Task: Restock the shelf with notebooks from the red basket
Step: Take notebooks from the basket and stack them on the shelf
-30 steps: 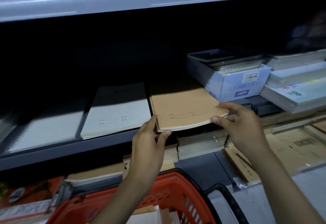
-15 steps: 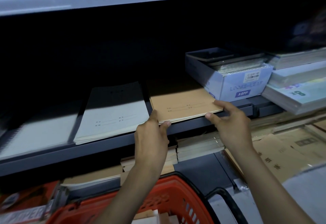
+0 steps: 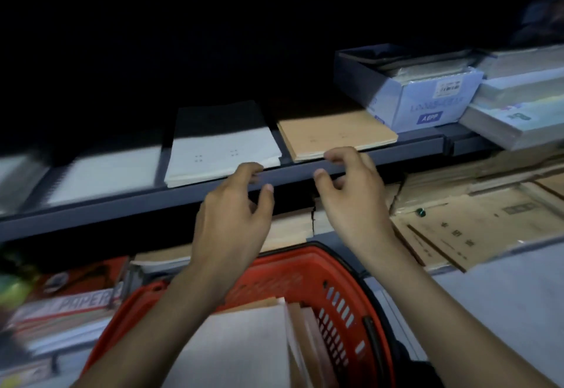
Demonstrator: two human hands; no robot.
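A stack of brown notebooks [image 3: 335, 136] lies flat on the dark shelf [image 3: 122, 204], beside a stack of white notebooks [image 3: 222, 152]. My left hand [image 3: 235, 213] hovers in front of the shelf edge, fingers loosely curled, holding nothing. My right hand [image 3: 354, 192] is just below the brown stack's front edge, fingers relaxed and empty. The red basket [image 3: 335, 293] sits below my arms, with white and brown notebooks [image 3: 253, 345] standing in it.
A spiral notebook [image 3: 100, 174] lies left of the white stack. A blue-white box [image 3: 421, 97] and paper stacks [image 3: 518, 113] sit right of the brown notebooks. Brown envelopes [image 3: 457, 229] fill the lower shelf at right; paper packs [image 3: 67, 305] lie at lower left.
Both hands have let go of the brown notebooks, which now lie on the shelf, and drawn back toward me. The view has tilted down, showing more of the basket.
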